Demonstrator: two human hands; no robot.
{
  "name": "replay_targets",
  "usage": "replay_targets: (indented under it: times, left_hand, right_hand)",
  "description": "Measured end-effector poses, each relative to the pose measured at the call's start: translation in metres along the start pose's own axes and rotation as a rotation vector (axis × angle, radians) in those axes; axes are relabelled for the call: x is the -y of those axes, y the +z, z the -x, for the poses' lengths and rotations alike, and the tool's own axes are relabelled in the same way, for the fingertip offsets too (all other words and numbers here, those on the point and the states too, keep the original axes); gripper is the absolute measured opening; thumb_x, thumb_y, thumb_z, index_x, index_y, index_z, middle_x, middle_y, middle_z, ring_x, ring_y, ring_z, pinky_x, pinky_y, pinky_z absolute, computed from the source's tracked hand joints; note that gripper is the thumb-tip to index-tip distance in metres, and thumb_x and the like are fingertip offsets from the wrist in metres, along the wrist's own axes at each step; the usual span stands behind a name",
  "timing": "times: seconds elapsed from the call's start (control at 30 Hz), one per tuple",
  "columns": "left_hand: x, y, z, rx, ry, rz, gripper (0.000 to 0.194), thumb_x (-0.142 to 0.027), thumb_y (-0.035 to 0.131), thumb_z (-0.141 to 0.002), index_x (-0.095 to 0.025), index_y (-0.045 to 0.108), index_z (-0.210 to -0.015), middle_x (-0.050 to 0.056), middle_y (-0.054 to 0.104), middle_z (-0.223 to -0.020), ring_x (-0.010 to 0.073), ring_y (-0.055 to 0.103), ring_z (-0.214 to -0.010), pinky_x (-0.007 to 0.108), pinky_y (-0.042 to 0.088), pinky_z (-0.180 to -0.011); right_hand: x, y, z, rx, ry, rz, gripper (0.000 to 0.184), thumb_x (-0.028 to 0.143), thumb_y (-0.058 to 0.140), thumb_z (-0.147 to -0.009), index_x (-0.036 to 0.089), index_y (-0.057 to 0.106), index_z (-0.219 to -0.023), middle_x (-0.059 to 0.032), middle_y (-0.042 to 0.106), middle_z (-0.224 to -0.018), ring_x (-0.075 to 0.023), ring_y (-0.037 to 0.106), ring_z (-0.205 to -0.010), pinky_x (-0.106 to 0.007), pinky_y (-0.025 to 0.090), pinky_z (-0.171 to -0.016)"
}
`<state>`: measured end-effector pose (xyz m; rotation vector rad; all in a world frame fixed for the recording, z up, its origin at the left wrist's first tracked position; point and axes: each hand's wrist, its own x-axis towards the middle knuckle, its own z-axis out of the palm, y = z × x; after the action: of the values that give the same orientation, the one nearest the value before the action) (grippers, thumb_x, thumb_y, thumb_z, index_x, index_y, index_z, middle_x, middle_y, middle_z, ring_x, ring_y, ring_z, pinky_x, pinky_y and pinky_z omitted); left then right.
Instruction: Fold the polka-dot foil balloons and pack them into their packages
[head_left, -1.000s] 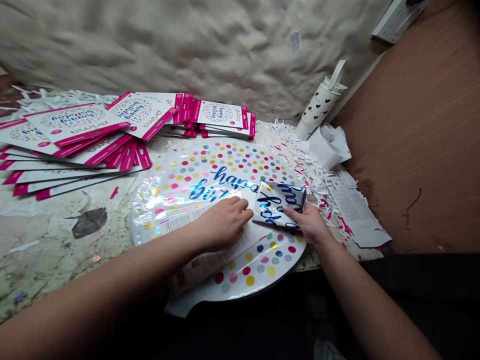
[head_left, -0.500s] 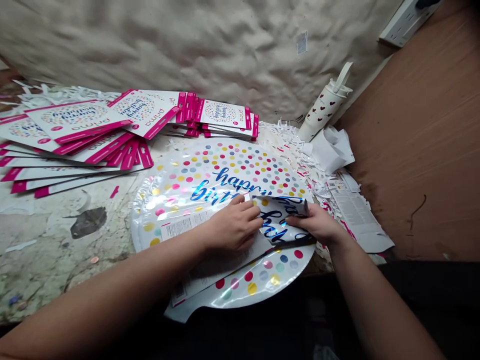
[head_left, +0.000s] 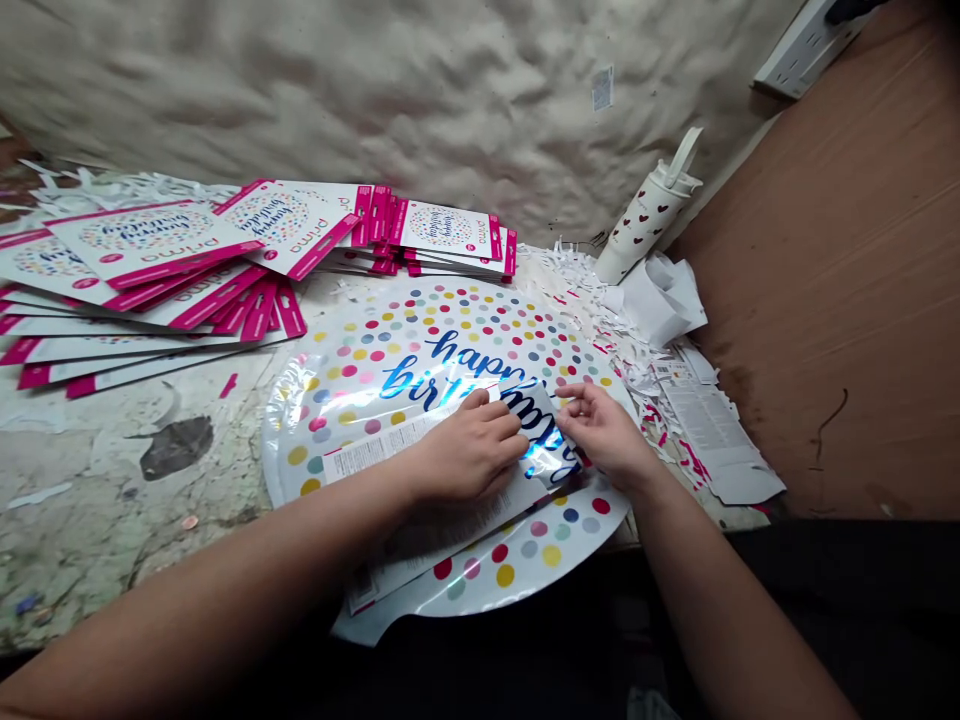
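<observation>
A flat, round foil balloon (head_left: 480, 300) with coloured dots and blue "happy birthday" lettering lies on the worktop. On it rests a white printed card (head_left: 375, 452), slanted, with small text. My left hand (head_left: 472, 450) has its fingers curled onto the card and pins it down beside a folded-over flap of shiny foil (head_left: 536, 425) with blue lettering. At the flap's right edge is my right hand (head_left: 604, 435), fingers parted and partly bent, fingertips touching the foil. The part of the card under my left hand is hidden.
Stacks of white and pink printed packets (head_left: 165, 240) lie at the left and back. A white bottle with hearts (head_left: 649, 215) stands at the back right, near crumpled paper (head_left: 664, 300), paper shreds (head_left: 577, 275) and a flattened printed box (head_left: 720, 430). A brown panel (head_left: 840, 300) borders the right side.
The foil flap's right end has been turned over toward the left and now looks shorter. My right hand has shifted slightly left and loosened its pinch. My left hand stays in place.
</observation>
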<state>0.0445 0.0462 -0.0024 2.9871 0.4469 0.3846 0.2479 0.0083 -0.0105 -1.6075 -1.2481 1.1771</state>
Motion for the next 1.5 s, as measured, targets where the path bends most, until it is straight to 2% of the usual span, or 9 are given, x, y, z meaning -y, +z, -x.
replay_targets:
  times: [0.23, 0.4, 0.5, 0.63, 0.83, 1.0, 1.2, 1.37, 1.5]
  left_hand:
    - [0.001, -0.004, -0.001, 0.021, 0.008, 0.009, 0.008, -0.023, 0.047, -0.074, -0.017, 0.053, -0.077, 0.007, 0.058, -0.084, 0.0215, 0.046, -0.082, 0.041, 0.03, -0.081]
    - [0.001, -0.006, 0.0, 0.05, 0.043, 0.022, 0.01, -0.022, 0.048, -0.073, -0.017, 0.054, -0.08, 0.007, 0.059, -0.088, 0.0214, 0.047, -0.081, 0.042, 0.03, -0.083]
    - [0.003, -0.017, 0.003, -0.011, -0.005, -0.052, 0.01, -0.022, 0.044, -0.076, -0.017, 0.053, -0.078, 0.007, 0.057, -0.083, 0.0216, 0.046, -0.078, 0.042, 0.031, -0.08]
    - [0.0, -0.041, 0.007, -0.239, -0.089, -0.165, 0.015, -0.023, 0.039, -0.082, -0.017, 0.052, -0.077, 0.007, 0.055, -0.078, 0.0229, 0.047, -0.079, 0.042, 0.034, -0.077]
    - [-0.02, -0.078, 0.026, -0.918, -0.332, -0.174, 0.047, -0.023, 0.06, -0.075, -0.025, 0.044, -0.12, 0.007, 0.043, -0.127, 0.0302, 0.039, -0.118, 0.049, 0.024, -0.101]
    - [-0.022, -0.073, 0.039, -0.631, -0.425, 0.61, 0.056, -0.019, 0.059, -0.077, -0.026, 0.036, -0.128, 0.007, 0.046, -0.13, 0.027, 0.046, -0.119, 0.041, 0.042, -0.097]
    - [-0.026, -0.067, 0.042, -0.699, -0.566, 0.992, 0.064, -0.018, 0.067, -0.073, -0.026, 0.038, -0.13, 0.007, 0.058, -0.12, 0.0241, 0.059, -0.103, 0.037, 0.051, -0.086]
    - [-0.024, -0.084, 0.047, -0.552, -0.75, 1.143, 0.016, -0.029, 0.069, -0.073, -0.017, 0.067, -0.084, 0.003, 0.07, -0.08, 0.0198, 0.064, -0.078, 0.03, 0.053, -0.075]
    - [-0.016, -0.066, 0.052, -0.178, -0.924, 1.287, 0.037, -0.042, 0.064, -0.074, -0.014, 0.059, -0.052, 0.0, 0.055, -0.043, 0.0085, 0.049, -0.04, 0.019, 0.039, -0.042]
  right_hand:
    - [0.008, 0.025, 0.004, -0.018, -0.134, 0.355, 0.012, 0.019, 0.056, -0.069, 0.021, 0.068, -0.074, 0.0006, 0.068, -0.073, -0.0152, 0.061, -0.07, -0.028, 0.046, -0.069]
    - [0.004, 0.032, 0.002, 0.241, -0.041, 0.173, 0.014, 0.015, 0.057, -0.068, 0.018, 0.064, -0.079, 0.0008, 0.066, -0.07, -0.0129, 0.059, -0.062, -0.022, 0.045, -0.054]
    - [0.01, 0.026, 0.009, 0.078, -0.147, 0.008, 0.023, 0.022, 0.065, -0.069, 0.02, 0.061, -0.091, -0.0014, 0.066, -0.088, -0.0138, 0.06, -0.075, -0.025, 0.048, -0.065]
    - [0.026, 0.032, 0.036, 0.138, -0.141, -0.254, 0.051, 0.031, 0.078, -0.06, 0.022, 0.056, -0.105, -0.0025, 0.065, -0.094, -0.018, 0.062, -0.081, -0.031, 0.051, -0.071]
    - [0.057, 0.036, 0.05, -0.021, -0.375, -0.409, 0.016, 0.03, 0.062, -0.08, 0.022, 0.064, -0.094, -0.0037, 0.07, -0.09, -0.0226, 0.063, -0.092, -0.039, 0.05, -0.083]
    - [0.06, 0.034, 0.037, 0.055, -0.401, -0.418, 0.027, 0.027, 0.069, -0.074, 0.023, 0.058, -0.099, -0.0044, 0.067, -0.103, -0.0217, 0.061, -0.1, -0.04, 0.048, -0.089]
    - [0.058, 0.034, 0.037, 0.093, -0.435, -0.422, 0.037, 0.023, 0.073, -0.068, 0.026, 0.057, -0.102, -0.0021, 0.067, -0.099, -0.02, 0.063, -0.092, -0.037, 0.052, -0.081]
    - [0.076, 0.012, 0.018, 0.008, -0.51, -0.335, 0.018, 0.039, 0.064, -0.077, 0.023, 0.062, -0.086, -0.0007, 0.066, -0.079, -0.0177, 0.062, -0.078, -0.031, 0.051, -0.07]
    - [0.076, 0.01, -0.003, -0.082, -0.413, 0.141, 0.035, 0.045, 0.044, -0.088, 0.018, 0.061, -0.075, -0.0014, 0.059, -0.065, -0.0146, 0.054, -0.058, -0.028, 0.044, -0.055]
